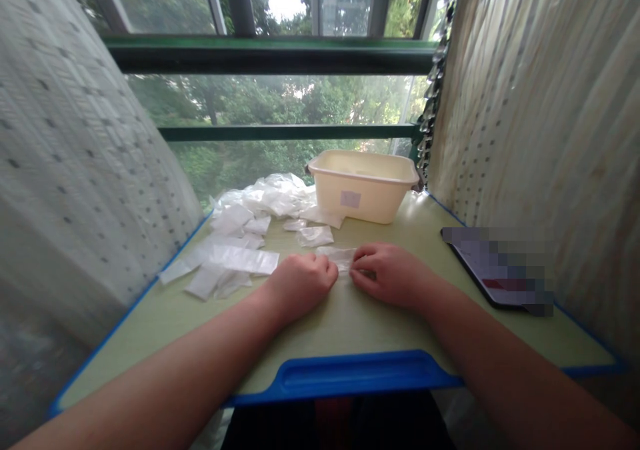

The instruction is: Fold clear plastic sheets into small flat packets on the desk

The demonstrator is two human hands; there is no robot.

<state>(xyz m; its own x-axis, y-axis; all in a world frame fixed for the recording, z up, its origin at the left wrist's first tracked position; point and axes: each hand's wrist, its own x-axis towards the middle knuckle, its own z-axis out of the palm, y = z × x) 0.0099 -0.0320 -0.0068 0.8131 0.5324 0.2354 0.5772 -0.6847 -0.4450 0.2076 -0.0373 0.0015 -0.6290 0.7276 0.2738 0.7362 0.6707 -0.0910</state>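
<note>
A small clear plastic bag (pixel 339 257) lies flat on the table between my two hands. My left hand (pixel 304 283) has its fingers curled closed at the bag's left end. At the right end, my right hand (pixel 391 273) pinches the bag's edge between thumb and fingers. My fingers cover both ends of the bag. Just beyond it rests another small plastic bag (pixel 315 237). Several flat, whitish plastic bags (pixel 240 259) overlap to the left of my left hand.
A cream plastic basin (pixel 367 193) with a pale label stands at the back. Left of it is a heap of crumpled clear bags (pixel 273 195). A phone (pixel 480 267), partly blurred out, lies on the right. Curtains (pixel 530 130) flank the blue-edged table (pixel 200 350).
</note>
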